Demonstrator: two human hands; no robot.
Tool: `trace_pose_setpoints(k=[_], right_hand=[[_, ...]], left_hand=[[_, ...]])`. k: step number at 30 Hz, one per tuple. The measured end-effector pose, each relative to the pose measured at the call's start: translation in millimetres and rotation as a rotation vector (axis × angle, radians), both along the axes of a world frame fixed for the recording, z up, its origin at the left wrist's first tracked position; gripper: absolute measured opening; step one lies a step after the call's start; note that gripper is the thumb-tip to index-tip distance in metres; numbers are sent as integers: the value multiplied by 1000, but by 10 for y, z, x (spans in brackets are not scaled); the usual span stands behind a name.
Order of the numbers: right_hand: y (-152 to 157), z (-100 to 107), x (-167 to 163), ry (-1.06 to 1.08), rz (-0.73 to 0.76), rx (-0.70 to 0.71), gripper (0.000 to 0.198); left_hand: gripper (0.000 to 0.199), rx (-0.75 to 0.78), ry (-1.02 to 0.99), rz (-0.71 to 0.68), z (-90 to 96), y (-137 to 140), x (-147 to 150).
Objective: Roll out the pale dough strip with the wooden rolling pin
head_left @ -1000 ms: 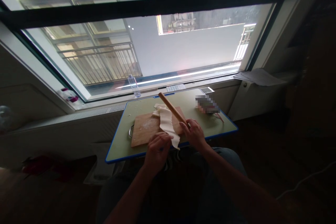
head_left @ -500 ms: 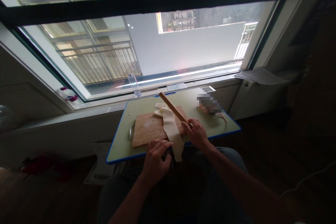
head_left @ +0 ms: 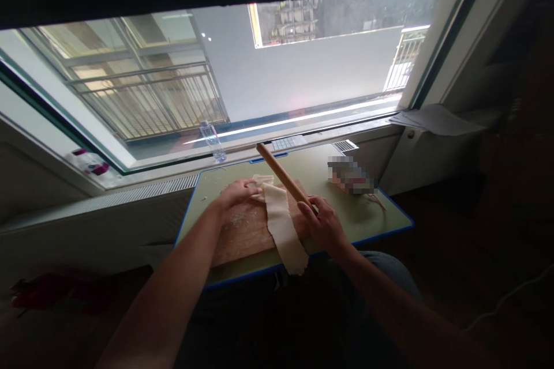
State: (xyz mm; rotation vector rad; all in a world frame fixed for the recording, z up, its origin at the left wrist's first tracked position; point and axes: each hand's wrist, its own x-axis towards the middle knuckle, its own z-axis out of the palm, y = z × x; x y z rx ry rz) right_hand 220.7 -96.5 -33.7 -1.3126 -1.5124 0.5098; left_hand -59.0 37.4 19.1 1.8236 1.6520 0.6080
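Observation:
A long pale dough sheet (head_left: 282,225) lies across the wooden cutting board (head_left: 242,233), its near end hanging over the table's front edge. Its far end is folded or bunched. My left hand (head_left: 238,193) reaches over the board to that far end, fingertips closed on the dough's left edge. My right hand (head_left: 325,222) grips the near end of a wooden rolling pin (head_left: 283,176). The pin is held tilted, pointing away and to the left, just right of the dough. My left forearm covers the board's left side and its metal handle.
The green table (head_left: 315,167) with a blue rim stands against the windowsill. A blurred-out package (head_left: 351,177) lies at its right. A clear plastic bottle (head_left: 212,143) stands on the sill, and another bottle (head_left: 90,162) lies farther left. Papers (head_left: 435,120) rest on a ledge at right.
My left hand has moved from the board's near edge to the dough's far end. My right hand still holds the rolling pin. The view has shifted slightly.

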Motion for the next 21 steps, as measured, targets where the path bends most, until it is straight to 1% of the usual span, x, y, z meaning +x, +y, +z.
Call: trace_pose_setpoints(k=[4, 7, 9, 11, 16, 18, 21], right_hand=[[-45, -3, 13, 63, -1, -17, 36], [-62, -2, 20, 83, -11, -48, 39], [-67, -6, 22, 88, -21, -67, 41], [-72, -12, 23, 87, -30, -83, 43], [-82, -9, 17, 89, -31, -103, 45], [-85, -3, 16, 86, -33, -100, 45], [-86, 7, 20, 82, -39, -95, 45]], left_hand=[[69, -216, -207, -109, 35, 116, -35], [71, -269, -334, -160, 75, 156, -44], [63, -272, -344, -165, 72, 180, -25], [55, -265, -312, -137, 43, 202, 13], [45, -267, -324, -94, -40, 225, 142], [37, -259, -305, -91, -31, 224, 184], [21, -193, -268, -93, 38, 215, 226]])
